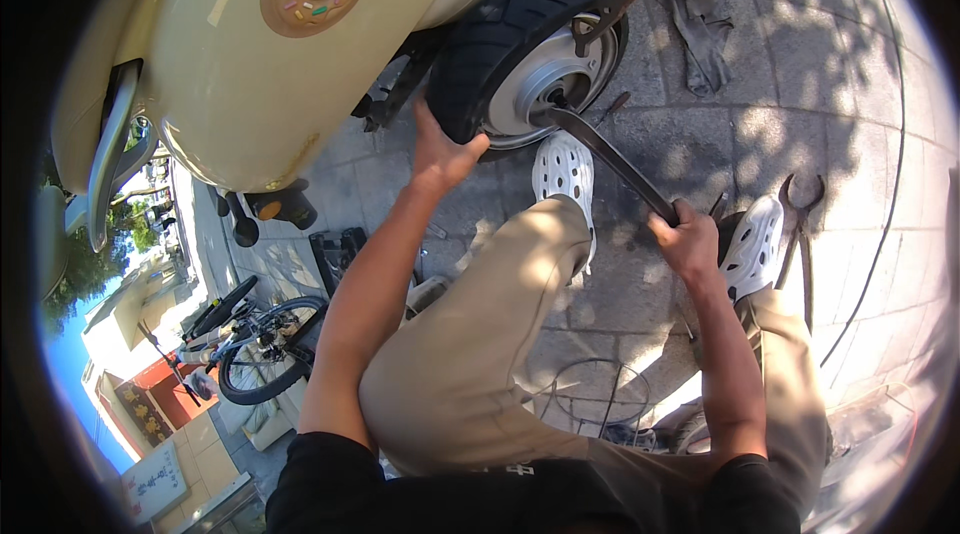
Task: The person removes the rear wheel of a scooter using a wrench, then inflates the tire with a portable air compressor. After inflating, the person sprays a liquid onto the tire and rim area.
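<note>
The head view looks steeply down from the wearer's head, over the black shirt (450, 499) and tan trousers (480, 324), facing forward onto the paved ground (700, 154). The wheel (480, 54) shows near, above the picture's middle. A cream vehicle body (250, 94), also near, looms at upper left and runs out of frame. The wide fisheye bends straight edges toward its dark round border, catching a farther bicycle (268, 349) and sky (66, 364) at the left.

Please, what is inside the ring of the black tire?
Inside the black tire is a silver hub; a dark bar, held by the right hand, reaches its middle. The bar covers part of the hub, whose far side is hidden.
</note>
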{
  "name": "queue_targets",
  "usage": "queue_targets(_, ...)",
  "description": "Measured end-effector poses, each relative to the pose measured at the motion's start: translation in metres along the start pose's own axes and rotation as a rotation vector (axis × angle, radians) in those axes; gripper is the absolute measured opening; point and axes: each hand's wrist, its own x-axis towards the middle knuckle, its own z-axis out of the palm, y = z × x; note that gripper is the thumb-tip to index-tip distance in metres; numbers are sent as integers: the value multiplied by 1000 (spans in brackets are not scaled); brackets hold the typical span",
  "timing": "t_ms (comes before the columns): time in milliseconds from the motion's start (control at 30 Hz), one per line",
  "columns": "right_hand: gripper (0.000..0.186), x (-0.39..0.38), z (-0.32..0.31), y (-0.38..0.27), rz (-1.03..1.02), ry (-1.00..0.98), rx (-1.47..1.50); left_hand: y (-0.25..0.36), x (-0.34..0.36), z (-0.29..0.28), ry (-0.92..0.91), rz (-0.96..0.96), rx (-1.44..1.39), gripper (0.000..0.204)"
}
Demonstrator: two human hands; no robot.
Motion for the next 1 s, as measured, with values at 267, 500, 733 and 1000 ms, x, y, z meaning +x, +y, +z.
queue_targets(267,38,87,-65,-90,-223,-229,-286,-10,-3,-3,16,12,29,126)
queue_targets(500,24,172,-62,-69,-572,-82,-281,11,-2,-5,6,-39,80,121)
queue_targets(733,26,240,-73,-66,-879,-40,-364,8,-3,-5,-26,-45,149,120)
queue_targets(1000,27,219,-70,-78,-821,-18,-436,1,1,-13,-58,-32,139,120)
